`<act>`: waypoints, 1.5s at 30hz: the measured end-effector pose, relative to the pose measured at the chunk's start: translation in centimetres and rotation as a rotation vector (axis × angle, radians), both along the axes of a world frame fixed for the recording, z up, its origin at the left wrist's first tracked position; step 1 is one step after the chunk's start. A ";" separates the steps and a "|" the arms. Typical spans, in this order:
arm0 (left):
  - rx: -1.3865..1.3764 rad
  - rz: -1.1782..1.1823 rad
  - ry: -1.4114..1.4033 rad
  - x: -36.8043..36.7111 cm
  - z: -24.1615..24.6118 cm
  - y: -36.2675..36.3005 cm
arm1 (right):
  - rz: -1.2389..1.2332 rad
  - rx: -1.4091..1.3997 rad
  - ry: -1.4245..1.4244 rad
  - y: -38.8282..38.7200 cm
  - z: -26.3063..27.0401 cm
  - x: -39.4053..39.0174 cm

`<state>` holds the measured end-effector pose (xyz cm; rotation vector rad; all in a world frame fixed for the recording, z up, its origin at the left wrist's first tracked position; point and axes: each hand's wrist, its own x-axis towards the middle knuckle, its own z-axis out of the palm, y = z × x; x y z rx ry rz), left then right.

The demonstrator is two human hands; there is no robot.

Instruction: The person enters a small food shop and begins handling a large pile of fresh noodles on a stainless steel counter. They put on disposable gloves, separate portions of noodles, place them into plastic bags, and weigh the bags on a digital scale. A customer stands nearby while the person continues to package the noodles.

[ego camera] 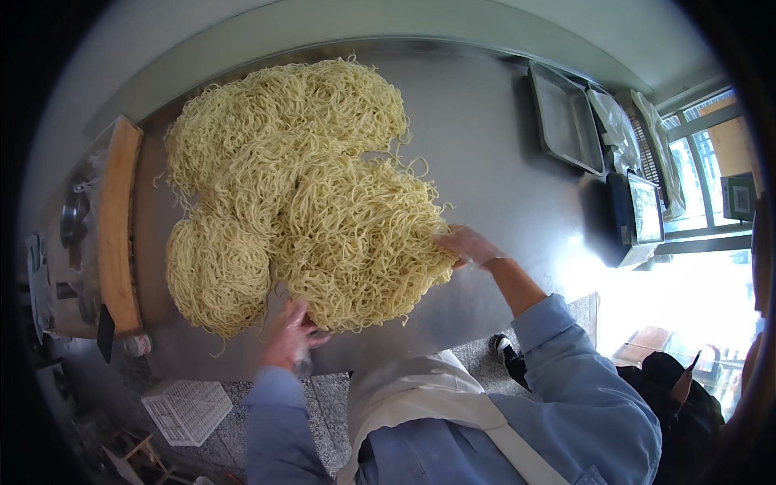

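A large heap of pale yellow noodles (364,242) lies in joined mounds on a stainless steel table (485,139). My right hand (470,245), in what looks like a clear thin glove, is at the right edge of the nearest mound, its fingertips partly hidden by noodles. At that mound's lower left edge is my left hand (296,333), also seemingly gloved and slightly blurred, with its fingers apart beside the noodles. A smaller mound (218,273) sits to the left of it, and another mound (291,103) spreads along the far side.
A metal tray (567,118) and a dark device with a lit panel (644,209) stand at the right. A wooden board (118,230) edges the left side, near a small jar (138,345). A white plastic basket (188,412) is below. Another person (661,388) is at lower right.
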<state>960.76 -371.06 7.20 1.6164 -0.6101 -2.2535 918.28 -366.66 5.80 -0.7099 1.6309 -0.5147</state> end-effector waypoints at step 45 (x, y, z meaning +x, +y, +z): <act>-0.178 0.345 0.046 20.5 -0.1 13.4 | 1.333 -0.514 1.077 -23.6 2.9 47.6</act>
